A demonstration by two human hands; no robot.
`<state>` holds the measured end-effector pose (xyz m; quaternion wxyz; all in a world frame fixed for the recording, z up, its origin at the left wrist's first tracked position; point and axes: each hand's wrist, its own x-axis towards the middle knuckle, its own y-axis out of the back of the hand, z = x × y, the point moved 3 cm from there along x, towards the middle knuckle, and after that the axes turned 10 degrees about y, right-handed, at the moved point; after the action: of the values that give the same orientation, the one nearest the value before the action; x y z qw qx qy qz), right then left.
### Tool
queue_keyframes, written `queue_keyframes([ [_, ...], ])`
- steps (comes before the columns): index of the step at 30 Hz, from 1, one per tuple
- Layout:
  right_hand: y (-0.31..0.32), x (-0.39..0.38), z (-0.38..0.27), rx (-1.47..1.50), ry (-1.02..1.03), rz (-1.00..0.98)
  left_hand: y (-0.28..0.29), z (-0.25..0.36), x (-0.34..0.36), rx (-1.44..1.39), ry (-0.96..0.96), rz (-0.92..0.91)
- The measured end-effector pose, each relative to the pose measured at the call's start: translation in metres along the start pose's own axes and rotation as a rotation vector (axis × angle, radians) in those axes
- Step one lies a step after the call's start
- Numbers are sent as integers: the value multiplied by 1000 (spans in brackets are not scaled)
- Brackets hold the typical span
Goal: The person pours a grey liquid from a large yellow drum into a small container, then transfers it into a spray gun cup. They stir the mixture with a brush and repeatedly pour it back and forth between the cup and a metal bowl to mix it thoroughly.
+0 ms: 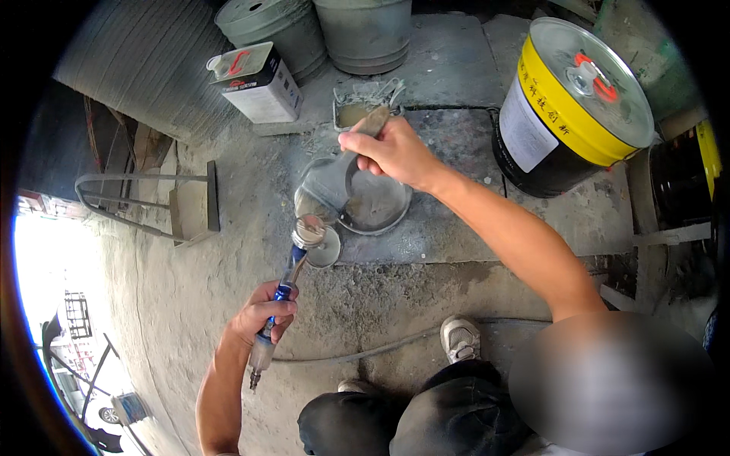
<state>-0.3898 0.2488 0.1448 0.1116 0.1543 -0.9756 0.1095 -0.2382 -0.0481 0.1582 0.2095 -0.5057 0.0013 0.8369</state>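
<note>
My right hand (391, 152) is closed around the stubby handle of a scraper (334, 178), whose wide grey blade fans out toward the lower left. Beneath it lies a round shallow pan (380, 204), coated in grey residue. In my left hand (266, 311) is a blue and silver air tool (284, 292), gripped around its body. Its round metal head (309, 232) points up toward the scraper's blade, and a hose fitting sits at its lower end. Just beside the head is a small round disc (327, 249). The blade partly hides the pan's left side.
A small tray (351, 115) with murky contents stands behind the pan. A white rectangular can (262, 87) and grey drums (363, 38) are at the back. To the right stands a yellow-and-black drum (547, 106). A metal frame (194, 201) lies left; a hose (380, 349) crosses the floor.
</note>
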Motion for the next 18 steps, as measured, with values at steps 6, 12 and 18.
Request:
queue_keyframes([
  [6, 41, 4, 23, -63, -73, 334, -5, -8, 4, -197, -12, -87],
  [12, 57, -26, 75, -136, -198, 503, -6, -17, 2, -331, -78, -123],
  [18, 50, -45, 84, -715, 17, 170, -14, -14, -1, -296, -259, 100],
])
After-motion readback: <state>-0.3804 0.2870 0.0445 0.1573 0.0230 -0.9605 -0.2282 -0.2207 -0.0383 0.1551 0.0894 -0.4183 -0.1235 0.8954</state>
